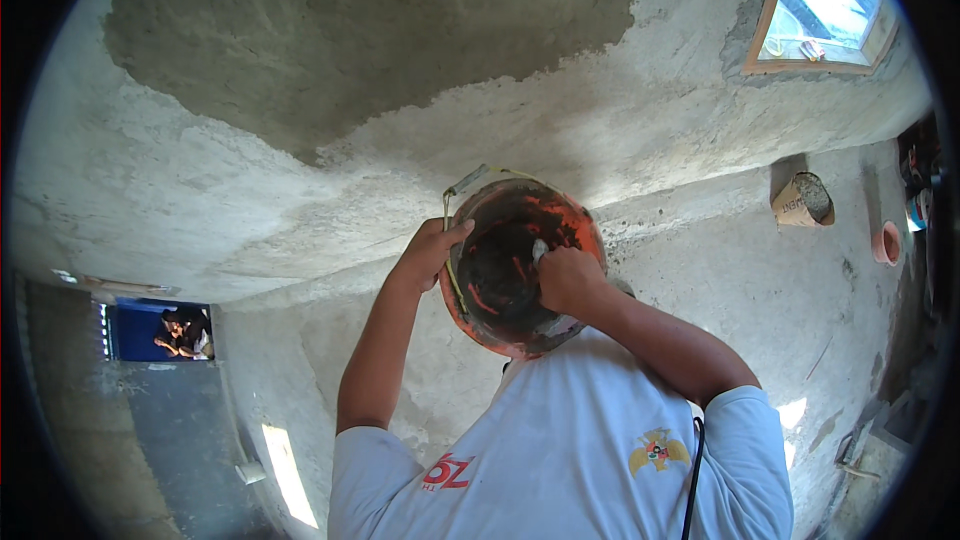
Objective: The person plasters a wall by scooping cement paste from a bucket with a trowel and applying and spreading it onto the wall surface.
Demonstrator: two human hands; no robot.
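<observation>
Mortar bucket [573, 223] sat mid-view, just in front of the white shirt [580, 430]. Left to right: far left, a person [183, 333] in a blue opening [135, 330], well apart. Above the bucket, big dark damp patch [370, 30] on the paler wall [200, 190]. Left hand [430, 254] gripped the bucket's left rim, thumb over the lip, other fingers hidden outside. Grey bail grip [470, 178] stood at the rim's upper left, near that hand. Right hand [570, 280] was inside the mouth, fingers curled closed, seemingly round a pale-ended tool [540, 249]; couldn't tell the kind. Step in hand, my read: scraping or scooping dark residue [495, 285] off the inside. Next move likely called for a firm left hold and a clean lift of the right past the rim. Bucket's mouth faced up at the viewer; its mouth-to-base axis ran roughly along the line of sight, base hidden. Too foreshortened to say whether depth beat width. Further right: open brown paper sack [797, 205] of grey material, then a pink pot [886, 243].
</observation>
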